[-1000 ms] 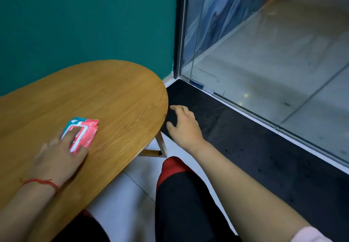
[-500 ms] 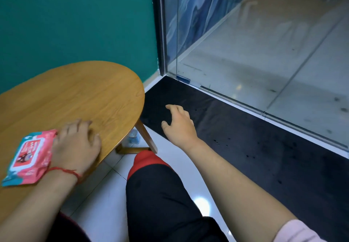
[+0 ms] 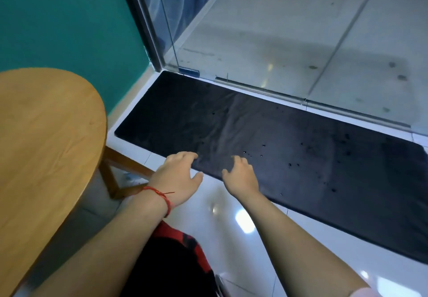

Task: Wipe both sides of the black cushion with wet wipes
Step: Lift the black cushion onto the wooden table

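Note:
The long black cushion [image 3: 266,143] lies flat on the white tiled floor along the glass wall, speckled with small dark drops. My left hand [image 3: 178,178], with a red string on the wrist, hovers at the cushion's near edge, fingers loosely curled and holding nothing. Just to its right, my right hand [image 3: 240,176] reaches over the same edge with fingers spread and bent; whether they touch the fabric is unclear. The wet wipes pack is out of view.
A round wooden table [image 3: 44,148] stands at the left, its leg [image 3: 120,162] close to the cushion's left end. A teal wall [image 3: 64,18] and a glass door [image 3: 278,30] border the cushion. My knee [image 3: 176,257] is below the hands.
My left hand left the wipes pack on the table and came to the cushion's near edge. The view swung right and down, so the pack went out of view. My right hand stayed near the cushion.

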`<action>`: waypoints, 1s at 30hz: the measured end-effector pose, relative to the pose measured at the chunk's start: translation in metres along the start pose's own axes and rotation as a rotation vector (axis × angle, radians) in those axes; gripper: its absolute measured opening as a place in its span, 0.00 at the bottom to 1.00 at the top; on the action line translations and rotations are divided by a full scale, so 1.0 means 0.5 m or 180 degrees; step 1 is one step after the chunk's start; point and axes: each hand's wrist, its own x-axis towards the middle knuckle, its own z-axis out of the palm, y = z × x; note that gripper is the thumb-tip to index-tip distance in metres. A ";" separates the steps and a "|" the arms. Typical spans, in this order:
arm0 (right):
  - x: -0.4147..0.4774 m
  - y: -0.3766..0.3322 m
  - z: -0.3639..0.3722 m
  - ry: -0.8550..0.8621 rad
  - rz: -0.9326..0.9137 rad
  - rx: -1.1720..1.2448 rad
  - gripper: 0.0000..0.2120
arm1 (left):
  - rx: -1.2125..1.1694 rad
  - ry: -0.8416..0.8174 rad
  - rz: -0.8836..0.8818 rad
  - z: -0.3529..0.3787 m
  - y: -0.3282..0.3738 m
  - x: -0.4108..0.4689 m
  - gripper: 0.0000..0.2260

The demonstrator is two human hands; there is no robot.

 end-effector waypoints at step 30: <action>0.313 0.353 0.366 0.0766 0.3853 0.5642 0.06 | 0.1033 -0.2086 0.0276 0.301 -0.054 0.277 0.31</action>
